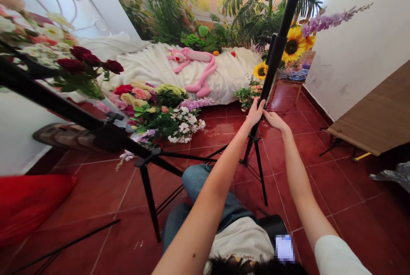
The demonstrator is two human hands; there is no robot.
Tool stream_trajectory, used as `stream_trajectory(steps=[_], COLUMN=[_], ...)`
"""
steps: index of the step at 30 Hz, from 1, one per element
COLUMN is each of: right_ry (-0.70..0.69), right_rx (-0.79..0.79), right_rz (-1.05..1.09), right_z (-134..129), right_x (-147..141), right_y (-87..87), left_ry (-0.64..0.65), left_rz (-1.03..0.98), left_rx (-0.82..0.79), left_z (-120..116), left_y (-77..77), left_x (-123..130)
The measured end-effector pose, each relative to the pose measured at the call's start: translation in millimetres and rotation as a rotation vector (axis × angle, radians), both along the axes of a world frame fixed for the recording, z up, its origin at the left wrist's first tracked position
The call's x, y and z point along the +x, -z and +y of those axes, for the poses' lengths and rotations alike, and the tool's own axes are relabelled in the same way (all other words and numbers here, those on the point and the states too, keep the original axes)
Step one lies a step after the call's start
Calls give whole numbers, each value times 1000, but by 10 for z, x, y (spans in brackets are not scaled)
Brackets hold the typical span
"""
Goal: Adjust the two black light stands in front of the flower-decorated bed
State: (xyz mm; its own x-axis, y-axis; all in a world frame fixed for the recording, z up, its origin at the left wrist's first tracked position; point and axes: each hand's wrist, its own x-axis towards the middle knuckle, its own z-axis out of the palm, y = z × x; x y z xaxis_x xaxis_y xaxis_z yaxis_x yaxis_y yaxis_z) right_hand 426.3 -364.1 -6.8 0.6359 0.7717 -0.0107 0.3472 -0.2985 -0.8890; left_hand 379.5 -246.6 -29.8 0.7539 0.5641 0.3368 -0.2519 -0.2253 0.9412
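Note:
A black tripod stand [277, 51] rises in front of me, tilted to the upper right, its legs spread on the floor. My left hand [255, 113] is closed around the lower part of its pole. Close beside it, my right hand [276, 120] has its fingers bent and pressed together at the pole's right side. Whatever small part those fingertips grip is hidden. To my left, a second black tripod stand [60, 99] slants across the view, and neither hand touches it.
Artificial flowers [160, 112] stand ahead on the left. Beyond them, a pink plush toy [200, 56] lies on white draped cloth [144, 63]. Sunflowers [292, 46] are behind the stand. A wooden board [374, 112] is at right, a red cushion-like item [32, 206] at left, on red tiles [307, 211].

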Motion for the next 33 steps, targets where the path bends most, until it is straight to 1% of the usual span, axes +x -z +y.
stream_trajectory(steps=[2,3,5,7,8,9,10,12,14,15,17,19,21,23,24,26,27,28,29,30,33], right_ry=[-34,-34,-38,-59,-69,-78,-84,-86,-90,-94,-105,-113,-110,-97,-87,-74,-71,-71,-73,-73,-35], right_rx=[-35,-27,-5,1,-1,-10,-21,-34,-41,-43,-51,-63,-69,-71,-74,-89,-94,-98,-100,-101,-107], right_rz=[-3,-5,-13,-36,-48,-58,-66,-77,-84,-83,-66,-37,-12,-3,-6,-15,-16,-14,-10,-5,9], right_z=[2,1,-7,-20,-29,-37,-46,-59,-65,-67,-67,-69,-74,-81,-83,-84,-82,-80,-78,-76,-84], right_x=[6,10,18,23,25,27,29,34,40,43,47,49,51,54,56,59,59,57,56,55,71], right_y=[26,35,52,66,70,73,75,76,75,75,74,74,77,81,84,90,91,91,89,85,76], left_ry=[6,13,44,115,160,175,146,42,-115,-217,-461,-733,-1011,-1234,-1326,-1472,-1518,-1536,-1520,-1467,-1210], left_rz=[7,6,-7,-11,7,45,73,105,123,130,132,118,65,-6,-39,-91,-113,-138,-159,-175,-144], left_rx=[-10,-16,-29,-33,-27,-8,25,84,133,165,221,253,264,267,272,279,277,266,241,203,75], left_z=[-17,-26,-34,-17,8,48,108,293,568,732,1080,1401,1650,1820,1884,1993,2048,2105,2163,2221,2362], left_y=[-3,6,64,184,263,347,430,557,594,571,446,245,13,-202,-291,-423,-463,-488,-499,-499,-461], left_x=[-23,-59,-204,-455,-616,-793,-981,-1375,-1775,-1976,-2379,-2770,-3119,-3383,-3475,-3575,-3589,-3587,-3576,-3561,-3540])
